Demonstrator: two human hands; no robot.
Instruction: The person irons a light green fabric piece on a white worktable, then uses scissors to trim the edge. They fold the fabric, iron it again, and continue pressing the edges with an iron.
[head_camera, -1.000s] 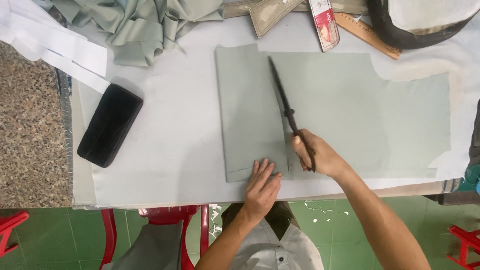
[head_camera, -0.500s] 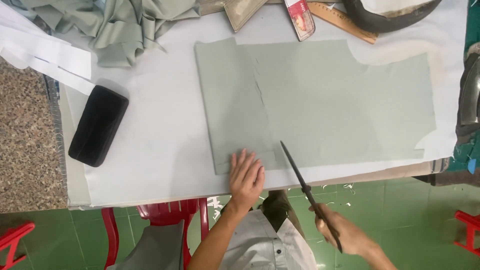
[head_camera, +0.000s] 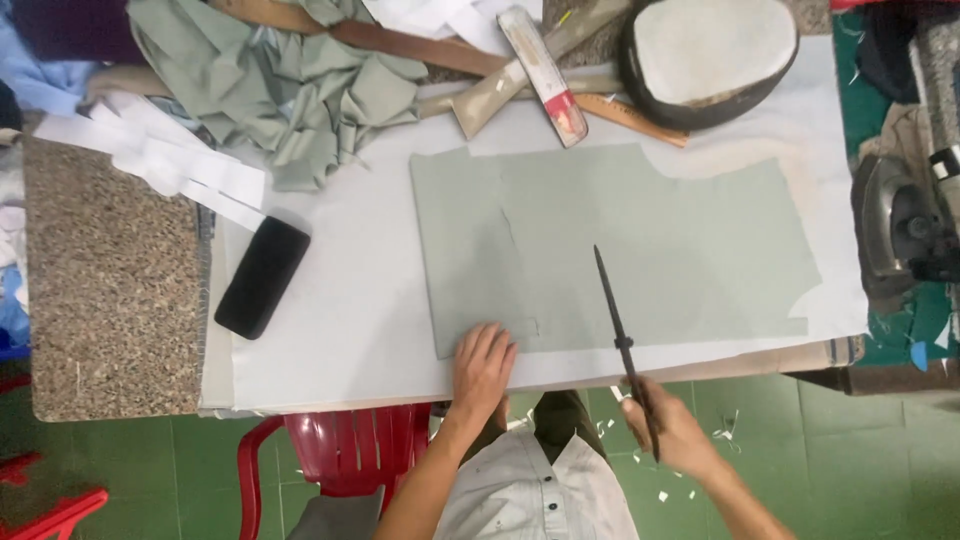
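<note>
– Hands first. Where's the left hand (head_camera: 483, 368)?
– Flat on the near corner of the grey-green fabric piece (head_camera: 620, 250), fingers spread apart, palm down, pinning it to the white table cover (head_camera: 350, 320).
– Right hand (head_camera: 672, 432)?
– Off the table edge, over the green floor (head_camera: 860, 450), fingers clamped round the handles of the black scissors (head_camera: 622, 340). Blades together, tip pointing away over the fabric.
– Fabric position?
– Lying flat mid-table, a short cut line showing near its left part.
– Other stuff, quick.
– Black phone (head_camera: 262, 277) left of the fabric, well apart from it. Crumpled pile of the same cloth (head_camera: 290, 90) at the far left. Wooden rulers (head_camera: 620, 115) and a padded pressing block (head_camera: 712, 55) at the far edge. Iron (head_camera: 895, 230) on the right. Red plastic chair (head_camera: 345, 450) under the table.
</note>
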